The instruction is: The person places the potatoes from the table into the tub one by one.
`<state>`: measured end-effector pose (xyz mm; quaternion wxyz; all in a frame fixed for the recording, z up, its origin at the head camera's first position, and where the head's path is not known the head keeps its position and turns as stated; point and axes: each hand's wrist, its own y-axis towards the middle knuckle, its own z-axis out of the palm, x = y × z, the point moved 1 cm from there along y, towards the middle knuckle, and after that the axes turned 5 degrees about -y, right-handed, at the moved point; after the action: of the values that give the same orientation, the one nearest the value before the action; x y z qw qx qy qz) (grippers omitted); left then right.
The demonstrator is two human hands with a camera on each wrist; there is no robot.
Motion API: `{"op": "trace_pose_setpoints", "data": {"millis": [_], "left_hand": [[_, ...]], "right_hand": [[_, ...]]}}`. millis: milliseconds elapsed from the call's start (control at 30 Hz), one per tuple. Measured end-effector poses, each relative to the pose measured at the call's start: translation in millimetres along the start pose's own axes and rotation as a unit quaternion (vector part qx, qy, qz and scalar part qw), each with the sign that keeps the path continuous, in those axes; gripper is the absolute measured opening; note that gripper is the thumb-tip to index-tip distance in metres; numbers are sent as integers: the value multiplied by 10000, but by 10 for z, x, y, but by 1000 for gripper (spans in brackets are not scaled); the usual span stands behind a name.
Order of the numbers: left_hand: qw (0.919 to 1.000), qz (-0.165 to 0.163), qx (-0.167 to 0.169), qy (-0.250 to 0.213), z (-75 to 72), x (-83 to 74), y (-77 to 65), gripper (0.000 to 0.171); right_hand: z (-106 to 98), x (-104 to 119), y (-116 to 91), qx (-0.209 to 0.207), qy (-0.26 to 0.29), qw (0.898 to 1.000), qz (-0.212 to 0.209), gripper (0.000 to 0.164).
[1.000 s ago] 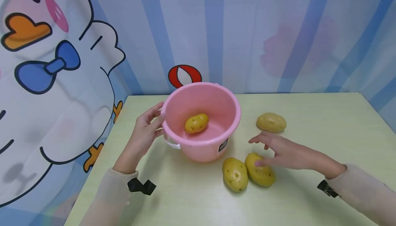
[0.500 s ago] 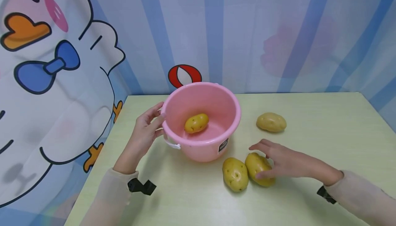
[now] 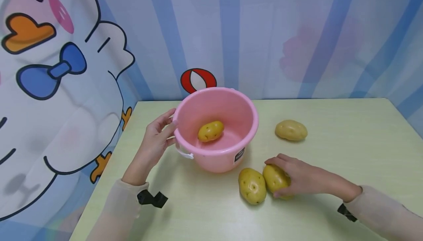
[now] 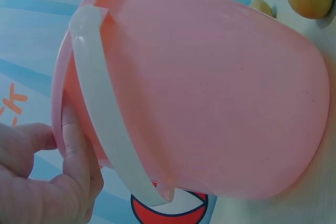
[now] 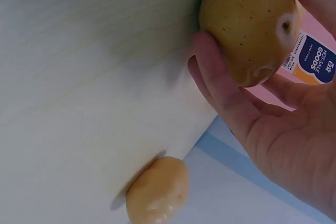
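Note:
A pink bucket with a white handle stands on the table, one potato lying inside it. My left hand grips the bucket's left rim, thumb on one side and fingers on the other, as the left wrist view shows. To the bucket's front right, my right hand curls its thumb and fingers round a second potato, which appears to rest on the table. Touching or nearly touching that one on its left is another potato. A paler potato lies farther back on the right.
The pale wooden table ends at a striped blue cloth backdrop with a cartoon duck on the left. A dark label is stuck on the bucket's side.
My right hand has come down and toward me from above the potato, and its fingers have closed round it. The left hand and the bucket have stayed put.

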<state>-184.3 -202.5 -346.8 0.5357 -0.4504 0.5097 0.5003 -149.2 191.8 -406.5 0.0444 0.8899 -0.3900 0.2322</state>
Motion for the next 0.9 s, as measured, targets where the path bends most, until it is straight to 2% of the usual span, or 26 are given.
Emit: {"op": "trace_pose_setpoints", "data": {"millis": [367, 600, 900], "left_hand": [[10000, 15, 5, -48, -4, 8, 6, 52], [9999, 67, 28, -74, 4, 9, 11, 52], [9999, -13, -17, -100, -2, 9, 4, 53]], "right_hand": [[30, -8, 11, -87, 23, 10000, -7, 76], [50, -22, 6, -281, -6, 9995, -165, 74], [66, -30, 11, -373, 113, 9991, -192, 70]]}}
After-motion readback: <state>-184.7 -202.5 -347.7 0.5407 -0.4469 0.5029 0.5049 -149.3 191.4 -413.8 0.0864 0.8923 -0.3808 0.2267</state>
